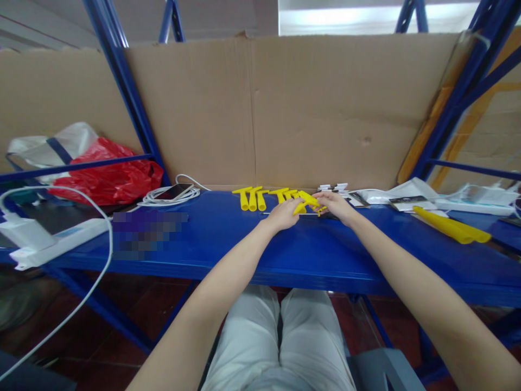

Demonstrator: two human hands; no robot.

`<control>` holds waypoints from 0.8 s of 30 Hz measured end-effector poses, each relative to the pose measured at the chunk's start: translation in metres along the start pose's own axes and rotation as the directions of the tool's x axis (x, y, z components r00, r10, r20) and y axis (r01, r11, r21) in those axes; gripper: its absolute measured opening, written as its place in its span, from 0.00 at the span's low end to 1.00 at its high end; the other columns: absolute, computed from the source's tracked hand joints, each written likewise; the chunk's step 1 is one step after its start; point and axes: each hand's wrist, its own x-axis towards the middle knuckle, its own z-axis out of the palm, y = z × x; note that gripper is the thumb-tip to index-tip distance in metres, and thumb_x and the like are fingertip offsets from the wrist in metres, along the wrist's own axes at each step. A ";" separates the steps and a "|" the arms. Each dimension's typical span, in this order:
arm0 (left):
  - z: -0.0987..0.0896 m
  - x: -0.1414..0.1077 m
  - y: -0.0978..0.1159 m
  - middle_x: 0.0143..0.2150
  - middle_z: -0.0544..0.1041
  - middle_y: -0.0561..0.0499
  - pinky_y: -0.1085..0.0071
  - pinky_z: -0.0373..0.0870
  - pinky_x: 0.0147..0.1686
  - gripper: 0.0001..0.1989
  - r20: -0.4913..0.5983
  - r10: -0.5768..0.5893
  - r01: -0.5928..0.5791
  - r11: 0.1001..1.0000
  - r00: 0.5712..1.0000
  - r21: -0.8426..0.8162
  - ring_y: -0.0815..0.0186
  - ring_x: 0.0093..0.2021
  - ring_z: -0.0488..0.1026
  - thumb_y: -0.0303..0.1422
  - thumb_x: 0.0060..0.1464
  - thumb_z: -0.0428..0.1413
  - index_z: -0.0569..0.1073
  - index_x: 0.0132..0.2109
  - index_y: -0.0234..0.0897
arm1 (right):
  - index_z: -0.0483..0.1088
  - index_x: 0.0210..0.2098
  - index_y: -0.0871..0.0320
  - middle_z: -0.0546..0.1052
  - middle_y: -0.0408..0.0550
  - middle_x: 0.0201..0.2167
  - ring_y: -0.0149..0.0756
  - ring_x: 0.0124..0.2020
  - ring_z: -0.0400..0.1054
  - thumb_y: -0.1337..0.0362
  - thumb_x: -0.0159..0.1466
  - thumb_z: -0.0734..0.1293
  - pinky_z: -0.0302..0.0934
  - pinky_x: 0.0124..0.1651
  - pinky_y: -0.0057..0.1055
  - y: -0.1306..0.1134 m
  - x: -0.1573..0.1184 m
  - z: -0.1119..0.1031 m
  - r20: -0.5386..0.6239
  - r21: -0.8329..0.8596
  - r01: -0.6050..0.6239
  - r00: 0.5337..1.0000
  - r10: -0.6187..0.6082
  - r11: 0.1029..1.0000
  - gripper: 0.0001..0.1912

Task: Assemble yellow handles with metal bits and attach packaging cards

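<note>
My left hand (285,215) and my right hand (334,207) meet over the blue shelf. Between their fingers is a yellow T-shaped plastic piece (308,199), gripped from both sides. My fingertips partly cover it. Similar yellow T-shaped pieces (253,199) lie in a row behind and to the left of my hands, several of them side by side. A thin metal rod (265,213) lies on the shelf under my hands, its middle hidden by the left one.
Yellow tubes (451,226) lie at the right, near a white power strip (474,205). Coiled white cable (169,196), a red plastic bag (108,174) and another power strip (65,240) are at the left. Cardboard (309,114) backs the blue shelf (228,244).
</note>
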 end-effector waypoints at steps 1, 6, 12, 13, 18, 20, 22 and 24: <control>0.000 0.000 0.000 0.63 0.71 0.42 0.61 0.64 0.63 0.28 0.000 -0.001 0.001 1.000 1.000 0.007 0.58 0.63 0.68 0.24 0.56 0.53 0.65 0.65 0.36 | 0.73 0.44 0.61 0.82 0.50 0.34 0.28 0.27 0.73 0.75 0.62 0.62 0.65 0.28 0.21 0.000 0.000 0.000 0.011 -0.005 -0.001 1.000 0.001 1.000 0.13; -0.001 -0.003 0.000 0.62 0.72 0.43 0.58 0.66 0.61 0.27 0.001 -0.023 0.023 0.999 1.000 0.042 0.57 0.63 0.68 0.24 0.58 0.51 0.65 0.64 0.38 | 0.73 0.44 0.61 0.81 0.49 0.32 0.27 0.28 0.73 0.75 0.63 0.62 0.65 0.28 0.20 0.003 0.002 0.001 0.049 0.006 0.016 0.999 -0.016 1.000 0.13; -0.002 -0.004 0.001 0.62 0.72 0.41 0.58 0.66 0.60 0.27 -0.006 -0.068 0.068 0.997 0.998 0.024 0.56 0.62 0.68 0.22 0.58 0.50 0.66 0.64 0.37 | 0.74 0.40 0.59 0.79 0.46 0.30 0.27 0.27 0.72 0.72 0.64 0.63 0.65 0.27 0.21 0.005 0.003 0.002 0.069 0.064 0.033 0.997 -0.037 0.997 0.09; -0.002 -0.004 0.001 0.62 0.72 0.41 0.57 0.66 0.60 0.27 -0.010 -0.076 0.077 0.997 0.997 0.020 0.56 0.62 0.69 0.22 0.58 0.50 0.66 0.64 0.38 | 0.74 0.39 0.59 0.79 0.46 0.30 0.28 0.27 0.72 0.71 0.64 0.64 0.65 0.28 0.21 0.006 0.004 0.000 0.069 0.065 0.040 0.997 -0.045 0.997 0.07; -0.003 -0.005 -0.004 0.62 0.72 0.40 0.55 0.65 0.60 0.27 -0.012 -0.141 0.141 0.990 0.990 0.022 0.54 0.61 0.70 0.22 0.59 0.50 0.66 0.64 0.38 | 0.75 0.39 0.61 0.80 0.50 0.34 0.26 0.25 0.69 0.70 0.60 0.67 0.63 0.27 0.22 0.015 0.016 -0.030 -0.147 -0.004 0.064 0.987 -0.064 0.998 0.08; -0.004 -0.005 -0.005 0.61 0.73 0.40 0.54 0.66 0.60 0.27 -0.011 -0.162 0.162 0.987 0.987 0.021 0.53 0.60 0.71 0.22 0.58 0.50 0.67 0.64 0.39 | 0.76 0.40 0.63 0.80 0.52 0.35 0.28 0.25 0.68 0.71 0.60 0.64 0.63 0.28 0.24 0.021 0.021 -0.049 -0.314 -0.110 -0.004 0.949 -0.031 0.994 0.10; -0.004 -0.005 -0.006 0.60 0.73 0.40 0.53 0.66 0.60 0.27 -0.009 -0.170 0.170 0.985 0.985 0.019 0.52 0.60 0.71 0.22 0.58 0.50 0.67 0.64 0.39 | 0.77 0.39 0.63 0.81 0.54 0.36 0.34 0.30 0.71 0.72 0.59 0.63 0.65 0.32 0.28 0.030 0.024 -0.069 -0.444 -0.294 -0.091 0.894 -0.052 0.952 0.13; -0.005 -0.006 -0.005 0.60 0.73 0.39 0.53 0.66 0.60 0.27 -0.004 -0.173 0.173 0.985 0.985 0.026 0.52 0.61 0.70 0.21 0.58 0.49 0.68 0.64 0.38 | 0.78 0.37 0.63 0.81 0.56 0.36 0.42 0.37 0.74 0.71 0.57 0.64 0.66 0.39 0.32 0.039 0.026 -0.085 -0.487 -0.519 -0.178 0.865 -0.118 0.836 0.12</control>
